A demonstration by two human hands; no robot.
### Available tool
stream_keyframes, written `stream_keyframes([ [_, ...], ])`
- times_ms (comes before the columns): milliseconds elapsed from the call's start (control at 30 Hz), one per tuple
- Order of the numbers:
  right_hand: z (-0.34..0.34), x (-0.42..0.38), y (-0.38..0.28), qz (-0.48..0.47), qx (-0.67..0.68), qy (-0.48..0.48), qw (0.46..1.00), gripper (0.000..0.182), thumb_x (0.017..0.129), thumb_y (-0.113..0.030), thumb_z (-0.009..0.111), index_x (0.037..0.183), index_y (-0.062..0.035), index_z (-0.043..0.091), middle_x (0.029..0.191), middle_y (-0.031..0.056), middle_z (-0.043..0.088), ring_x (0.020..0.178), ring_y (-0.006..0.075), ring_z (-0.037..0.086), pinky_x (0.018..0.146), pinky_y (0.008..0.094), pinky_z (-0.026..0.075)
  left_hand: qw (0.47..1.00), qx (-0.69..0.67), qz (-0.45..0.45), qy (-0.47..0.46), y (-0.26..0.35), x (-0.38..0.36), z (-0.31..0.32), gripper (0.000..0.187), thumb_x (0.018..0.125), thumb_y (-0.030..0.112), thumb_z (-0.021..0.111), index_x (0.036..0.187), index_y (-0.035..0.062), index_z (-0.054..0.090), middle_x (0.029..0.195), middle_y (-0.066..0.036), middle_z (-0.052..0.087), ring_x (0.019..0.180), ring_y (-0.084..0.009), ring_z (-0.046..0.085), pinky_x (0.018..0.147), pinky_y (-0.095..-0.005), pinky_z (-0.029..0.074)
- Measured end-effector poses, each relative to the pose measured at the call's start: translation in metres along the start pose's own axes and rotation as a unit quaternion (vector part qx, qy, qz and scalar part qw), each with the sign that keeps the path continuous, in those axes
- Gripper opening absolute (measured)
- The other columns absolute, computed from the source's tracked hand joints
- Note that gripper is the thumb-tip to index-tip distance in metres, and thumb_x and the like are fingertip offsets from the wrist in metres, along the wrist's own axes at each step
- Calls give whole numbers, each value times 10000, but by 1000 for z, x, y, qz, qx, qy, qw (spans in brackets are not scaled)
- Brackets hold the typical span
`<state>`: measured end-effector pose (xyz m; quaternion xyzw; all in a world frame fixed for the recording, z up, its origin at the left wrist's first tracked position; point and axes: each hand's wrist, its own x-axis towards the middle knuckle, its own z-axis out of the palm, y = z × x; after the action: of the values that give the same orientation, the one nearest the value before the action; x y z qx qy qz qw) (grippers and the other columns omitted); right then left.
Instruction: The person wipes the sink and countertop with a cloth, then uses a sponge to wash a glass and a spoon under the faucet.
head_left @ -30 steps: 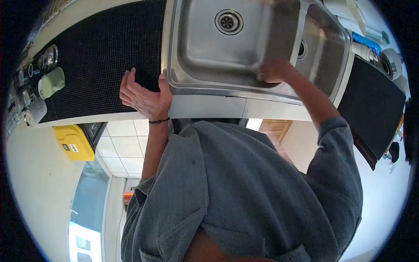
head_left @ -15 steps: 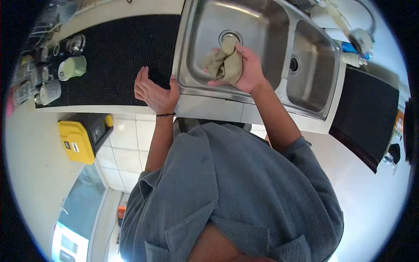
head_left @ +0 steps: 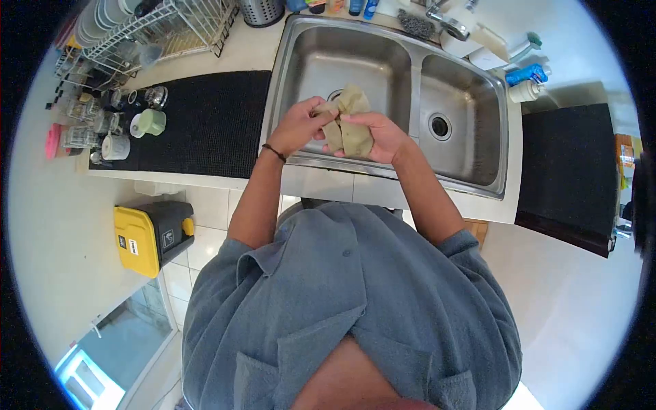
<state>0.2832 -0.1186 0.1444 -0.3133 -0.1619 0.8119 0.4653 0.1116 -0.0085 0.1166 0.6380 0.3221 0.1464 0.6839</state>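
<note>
A bunched, olive-beige cloth (head_left: 357, 139) is held over the front of the large sink basin (head_left: 383, 65). My right hand (head_left: 388, 139) supports it from the right, thumb on top and fingers curled underneath. From the left, my left hand (head_left: 298, 125), with a dark band at its wrist, pinches the cloth's upper left part between thumb and fingers. Some fingertips are hidden behind the folds. Part of the drain shows just behind the cloth.
Left of the sink lies a black ribbed mat (head_left: 212, 123) with a green cup (head_left: 152, 122) and several jars. A dish rack (head_left: 164, 34) stands behind it. The smaller basin (head_left: 465, 89), faucet (head_left: 452, 26) and a black panel (head_left: 567, 171) are to the right. A yellow-lidded bin (head_left: 137, 240) stands below.
My left hand has moved right from over the mat and taken hold of the cloth. My right hand still holds it. The view has shifted, showing more of the counter's back.
</note>
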Motion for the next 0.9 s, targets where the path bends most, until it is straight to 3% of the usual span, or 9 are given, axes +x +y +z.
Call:
stream_keyframes([
  [67, -11, -13, 0, -7, -115, 97, 989, 545, 916, -271, 631, 1375, -40, 450, 1193, 141, 629, 1026, 278, 638, 849, 403, 526, 985, 133, 109, 24, 8, 2, 6, 254, 965, 291, 617, 909, 45, 586, 801, 33, 568, 723, -44, 488, 597, -235, 415],
  [100, -18, -19, 2, -10, -170, 147, 975, 584, 912, -293, 644, 1398, -50, 429, 1211, 137, 621, 1047, 258, 623, 875, 397, 506, 987, 123, 99, 23, 12, 5, 8, 266, 970, 298, 609, 880, 51, 570, 779, 37, 545, 714, -43, 468, 595, -236, 406],
  [200, -45, -26, -4, -40, -287, 154, 945, 593, 835, -305, 751, 1301, -19, 522, 1110, 97, 651, 1013, 219, 625, 842, 356, 508, 984, 130, 117, 37, 30, 11, 17, 326, 980, 325, 590, 817, 48, 534, 704, 29, 487, 671, -53, 412, 572, -261, 376],
  [267, -40, -34, -12, -187, -277, 187, 924, 574, 822, -312, 764, 1272, -27, 550, 1107, 72, 651, 1021, 204, 608, 850, 356, 492, 963, 181, 193, 59, 49, 10, 25, 377, 976, 349, 585, 802, 21, 524, 641, 1, 463, 618, -78, 381, 534, -305, 355],
  [300, -33, -38, -18, -259, -268, 200, 906, 564, 816, -316, 771, 1257, -31, 564, 1105, 60, 651, 1025, 196, 600, 855, 356, 483, 964, 198, 174, 38, 59, 8, 28, 384, 977, 352, 584, 796, 18, 528, 638, -3, 465, 619, -80, 389, 540, -304, 364],
  [400, -13, -40, -42, -303, -391, 144, 857, 488, 811, -344, 777, 1172, -50, 631, 1044, 45, 660, 966, 178, 602, 821, 340, 486, 962, 229, 146, 11, 94, -4, 38, 390, 974, 354, 589, 790, 12, 548, 630, -17, 475, 623, -86, 419, 562, -300, 395],
  [500, -23, -37, -65, -270, -585, 159, 748, 334, 839, -240, 763, 1116, -78, 670, 884, -39, 613, 792, 69, 521, 695, 246, 428, 949, 263, 168, 46, 119, -11, 40, 367, 957, 351, 616, 820, 12, 591, 636, -34, 506, 634, -97, 464, 593, -297, 431],
  [700, -26, -57, -89, -213, -430, 69, 875, 237, 865, -233, 733, 1003, -50, 672, 843, -37, 624, 729, 41, 503, 659, 225, 413, 917, 383, 87, 67, 147, -25, 25, 278, 887, 284, 685, 921, 12, 636, 742, -41, 601, 694, -112, 526, 663, -299, 459],
  [900, -28, -66, -109, -214, -467, 63, 856, 183, 874, -214, 714, 941, -53, 657, 795, -49, 600, 719, 41, 495, 644, 229, 407, 950, 292, 106, 23, 125, -12, -5, 139, 810, 59, 641, 936, 31, 590, 810, -31, 584, 762, -96, 516, 700, -276, 438],
])
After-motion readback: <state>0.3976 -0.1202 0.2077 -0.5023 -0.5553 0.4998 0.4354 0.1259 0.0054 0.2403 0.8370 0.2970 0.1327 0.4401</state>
